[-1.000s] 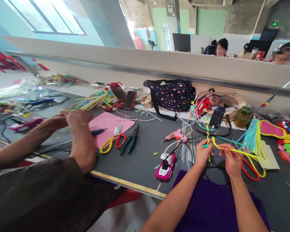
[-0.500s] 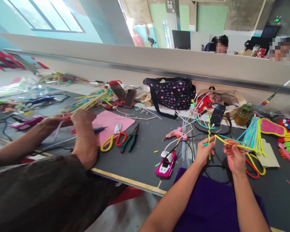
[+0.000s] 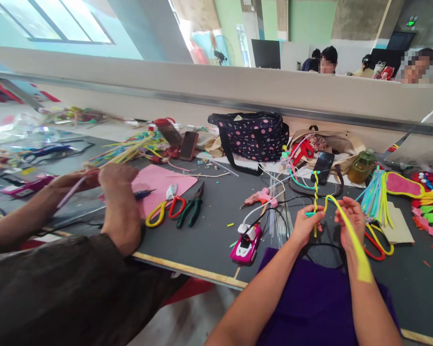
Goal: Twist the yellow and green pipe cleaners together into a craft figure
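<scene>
My left hand pinches a yellow pipe cleaner that is twisted into an upright spiral, with a green piece crossing at the fingers. A loose length of the yellow pipe cleaner arches over to my right hand. There it runs between the curled thumb and fingers, then hangs over the wrist toward me. Just beyond the right hand lie red-and-yellow-handled scissors and a bundle of blue, green and yellow pipe cleaners.
A pink glue gun and a magenta power strip lie left of my hands. Behind are a dark patterned bag, a phone and a jar. Pliers lie near a co-worker's arm at left.
The loose yellow length has swung from pointing right to arching up and hanging down over my right wrist. The view has shifted slightly; my left hand keeps its hold on the twisted part.
</scene>
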A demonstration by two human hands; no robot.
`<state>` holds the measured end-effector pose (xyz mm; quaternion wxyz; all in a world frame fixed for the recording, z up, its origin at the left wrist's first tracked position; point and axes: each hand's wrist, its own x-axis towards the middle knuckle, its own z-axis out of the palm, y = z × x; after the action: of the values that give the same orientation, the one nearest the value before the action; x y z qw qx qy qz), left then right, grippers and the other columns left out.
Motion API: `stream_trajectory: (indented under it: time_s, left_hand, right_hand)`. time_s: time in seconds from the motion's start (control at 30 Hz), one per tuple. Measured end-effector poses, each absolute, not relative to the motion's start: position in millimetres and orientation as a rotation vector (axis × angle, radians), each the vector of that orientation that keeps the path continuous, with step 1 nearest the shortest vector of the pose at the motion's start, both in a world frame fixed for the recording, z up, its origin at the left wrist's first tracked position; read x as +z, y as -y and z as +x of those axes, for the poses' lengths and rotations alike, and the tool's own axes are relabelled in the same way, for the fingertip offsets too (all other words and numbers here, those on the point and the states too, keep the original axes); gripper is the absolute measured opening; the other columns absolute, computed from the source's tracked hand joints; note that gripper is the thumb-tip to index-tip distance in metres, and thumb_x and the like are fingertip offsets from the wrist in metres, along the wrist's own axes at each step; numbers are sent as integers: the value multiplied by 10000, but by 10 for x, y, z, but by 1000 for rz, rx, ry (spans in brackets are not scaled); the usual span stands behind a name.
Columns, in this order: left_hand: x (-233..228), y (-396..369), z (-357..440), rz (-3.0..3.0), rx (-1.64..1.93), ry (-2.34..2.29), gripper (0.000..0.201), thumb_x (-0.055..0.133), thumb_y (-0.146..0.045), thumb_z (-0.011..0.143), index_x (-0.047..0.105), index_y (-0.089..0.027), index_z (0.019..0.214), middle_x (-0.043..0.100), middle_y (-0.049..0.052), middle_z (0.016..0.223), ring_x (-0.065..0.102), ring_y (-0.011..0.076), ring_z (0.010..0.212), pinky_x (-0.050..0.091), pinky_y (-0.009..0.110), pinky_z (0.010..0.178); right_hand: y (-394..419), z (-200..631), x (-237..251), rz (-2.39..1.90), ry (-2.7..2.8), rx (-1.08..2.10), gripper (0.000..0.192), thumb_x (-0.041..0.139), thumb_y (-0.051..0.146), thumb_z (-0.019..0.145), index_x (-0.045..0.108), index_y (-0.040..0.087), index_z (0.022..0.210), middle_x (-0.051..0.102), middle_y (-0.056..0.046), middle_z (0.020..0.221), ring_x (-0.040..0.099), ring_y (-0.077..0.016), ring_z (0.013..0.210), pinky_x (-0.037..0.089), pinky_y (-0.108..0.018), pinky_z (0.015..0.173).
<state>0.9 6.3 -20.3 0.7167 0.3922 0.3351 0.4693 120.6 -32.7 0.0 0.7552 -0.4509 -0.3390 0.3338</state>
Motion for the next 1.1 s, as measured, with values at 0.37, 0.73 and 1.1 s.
stream_trajectory:
  time_s: [0.37, 0.73, 1.1]
  left_hand:
    - [-154, -35, -24, 816, 944, -668, 326, 798, -285, 579, 660, -110, 817, 542, -31, 555, 452, 61, 431, 403, 200, 409]
    - [-171, -42, -34, 844, 935, -630, 328, 802, -303, 584, 672, -106, 812, 570, -20, 579, 458, 61, 451, 406, 200, 423]
    - [-147, -36, -29, 840, 902, -657, 295, 811, -301, 563, 678, -94, 727, 569, -7, 555, 436, 57, 420, 348, 190, 383]
  right_hand:
    - [263, 1226, -162, -1162, 752, 969, 267, 753, 410, 665, 686, 193, 807, 596, 20, 686, 442, -85, 528, 351, -202, 434]
    - [273, 1213, -146, -1106, 639, 1151, 244, 771, 389, 633, 675, 180, 714, 537, 36, 590, 414, -66, 489, 320, -180, 408]
    - [283, 1191, -125, -1110, 654, 1169, 229, 763, 376, 636, 648, 183, 680, 534, 43, 565, 409, -66, 476, 309, -184, 407]
